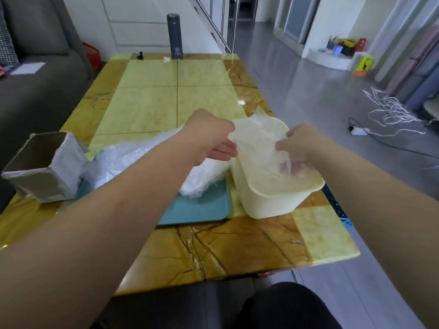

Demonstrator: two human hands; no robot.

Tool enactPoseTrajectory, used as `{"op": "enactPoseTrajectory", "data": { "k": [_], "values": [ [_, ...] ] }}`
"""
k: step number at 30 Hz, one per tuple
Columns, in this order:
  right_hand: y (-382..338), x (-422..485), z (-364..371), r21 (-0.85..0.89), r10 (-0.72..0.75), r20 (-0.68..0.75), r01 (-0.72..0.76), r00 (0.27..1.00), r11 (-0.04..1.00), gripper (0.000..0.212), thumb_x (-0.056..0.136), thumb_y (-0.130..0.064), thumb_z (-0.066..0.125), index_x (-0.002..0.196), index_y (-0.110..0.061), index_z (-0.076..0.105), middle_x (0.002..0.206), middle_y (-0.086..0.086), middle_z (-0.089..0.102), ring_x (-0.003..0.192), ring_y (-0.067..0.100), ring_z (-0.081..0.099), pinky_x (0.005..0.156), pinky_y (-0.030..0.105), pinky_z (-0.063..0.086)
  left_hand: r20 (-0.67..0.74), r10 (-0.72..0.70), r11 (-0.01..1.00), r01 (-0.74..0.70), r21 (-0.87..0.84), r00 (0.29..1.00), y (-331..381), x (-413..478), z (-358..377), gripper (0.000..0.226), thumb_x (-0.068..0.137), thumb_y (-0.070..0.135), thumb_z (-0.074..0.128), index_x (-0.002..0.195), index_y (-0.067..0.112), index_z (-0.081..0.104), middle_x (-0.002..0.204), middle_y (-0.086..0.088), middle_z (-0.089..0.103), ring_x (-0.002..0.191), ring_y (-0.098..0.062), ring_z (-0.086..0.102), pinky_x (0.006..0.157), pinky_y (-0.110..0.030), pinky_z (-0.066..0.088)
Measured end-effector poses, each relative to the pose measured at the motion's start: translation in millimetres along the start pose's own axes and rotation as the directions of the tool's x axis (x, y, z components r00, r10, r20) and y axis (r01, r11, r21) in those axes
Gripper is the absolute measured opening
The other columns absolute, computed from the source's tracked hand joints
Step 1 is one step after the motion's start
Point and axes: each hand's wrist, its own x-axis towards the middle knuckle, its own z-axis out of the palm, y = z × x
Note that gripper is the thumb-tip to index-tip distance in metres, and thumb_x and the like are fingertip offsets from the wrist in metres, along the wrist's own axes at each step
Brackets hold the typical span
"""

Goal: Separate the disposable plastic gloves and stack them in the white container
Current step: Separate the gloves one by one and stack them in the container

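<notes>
Plastic glove point(257, 142) ×1 pinched in fingers of left hand point(210, 136), right hand point(303, 144) | white container point(266, 201) ×1

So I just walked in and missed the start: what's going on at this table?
A person holds one plastic glove between both hands above the white container: the left hand pinches one edge, the right hand grips the other. A pile of gloves lies on the teal tray beside it, near a cardboard box.

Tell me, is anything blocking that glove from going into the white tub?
Nothing visible. The left hand and right hand hold the glove just above the open tub; no lid covers it.
</notes>
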Motion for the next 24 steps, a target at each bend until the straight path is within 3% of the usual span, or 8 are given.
{"op": "enactPoseTrajectory", "data": {
  "k": [3,6,9,12,15,19,22,24],
  "values": [
    [-3.6,5.5,2.5,-0.197,-0.077,-0.138,0.049,0.987,0.979,0.028,0.094,-0.025,0.062,0.072,-0.008,0.057,0.063,0.010,0.063,0.054,0.024,0.058,0.049,0.025,0.038,0.058,0.020,0.987,-0.029,0.161,0.998,-5.4,-11.2,-1.3,0.017,0.096,0.009,0.067,0.106,-0.005,0.066,0.077,-0.020,0.076,0.058,-0.025,0.074,0.058,-0.036,0.063],
    [-14.4,1.1,3.9,-0.394,-0.231,-0.301,0.100,0.925,0.914,0.030,0.096,-0.044,0.062,0.109,-0.016,0.060,0.108,0.006,0.065,0.097,0.031,0.063,0.069,0.034,0.046,0.089,0.056,0.971,-0.075,0.228,0.995,-13.2,-14.0,7.1,0.013,0.094,0.011,0.072,0.102,0.001,0.070,0.068,-0.014,0.073,0.049,-0.020,0.066,0.048,-0.026,0.056],
    [-28.3,-5.0,16.7,-0.304,-0.381,-0.213,0.309,0.900,0.901,0.040,0.097,-0.043,0.063,0.133,-0.025,0.062,0.134,0.000,0.063,0.125,0.026,0.059,0.097,0.039,0.050,0.066,0.084,0.972,-0.097,0.215,0.994,-21.3,-13.8,9.6,0.012,0.097,0.013,0.068,0.104,0.004,0.069,0.066,-0.009,0.070,0.046,-0.017,0.063,0.047,-0.025,0.053],
    [-32.4,-3.9,44.2,-0.230,-0.326,0.078,0.335,0.942,0.914,0.035,0.100,-0.029,0.063,0.134,-0.020,0.067,0.137,0.002,0.063,0.123,0.024,0.061,0.094,0.029,0.045,0.059,0.101,0.976,-0.110,0.189,0.993,-31.0,-20.6,-0.4,0.011,0.099,0.014,0.065,0.107,0.008,0.068,0.067,-0.008,0.071,0.047,-0.015,0.063,0.047,-0.024,0.053],
    [-25.0,-2.6,66.0,-0.276,-0.212,0.222,0.270,0.952,0.923,0.032,0.099,-0.017,0.061,0.130,-0.015,0.070,0.129,0.008,0.068,0.109,0.027,0.062,0.088,0.031,0.047,0.077,0.100,0.976,-0.113,0.188,0.992,-42.3,-32.9,-19.4,0.010,0.099,0.015,0.065,0.107,0.009,0.068,0.073,-0.011,0.073,0.052,-0.016,0.065,0.050,-0.025,0.055],
    [-28.2,5.0,71.1,-0.318,-0.206,0.048,0.211,0.977,0.924,0.026,0.095,-0.010,0.059,0.115,-0.016,0.074,0.118,0.006,0.071,0.103,0.028,0.066,0.094,0.040,0.055,0.022,0.142,0.970,-0.143,0.196,0.990,-58.6,-45.4,-50.4,0.009,0.098,0.014,0.065,0.100,0.011,0.073,0.081,-0.012,0.077,0.057,-0.017,0.067,0.058,-0.032,0.057],
    [-54.2,-6.9,63.1,-0.323,-0.264,-0.148,0.205,0.953,0.924,0.026,0.088,-0.007,0.054,0.102,-0.021,0.069,0.103,0.001,0.068,0.090,0.027,0.063,0.076,0.034,0.053,-0.083,0.183,0.965,-0.163,0.204,0.980,-78.6,-50.4,-74.4,0.008,0.097,0.014,0.066,0.096,0.015,0.074,0.081,-0.006,0.077,0.059,-0.017,0.070,0.058,-0.034,0.057],
    [-76.9,-22.5,66.7,-0.303,-0.381,-0.273,0.297,0.883,0.905,0.021,0.088,-0.011,0.052,0.098,-0.020,0.068,0.101,0.002,0.068,0.090,0.029,0.061,0.070,0.031,0.043,-0.190,0.245,0.938,-0.183,0.294,0.951,-97.3,-49.7,-92.8,0.005,0.095,0.019,0.069,0.097,0.021,0.074,0.090,0.001,0.075,0.067,-0.014,0.071,0.062,-0.033,0.057]
  ]
}}
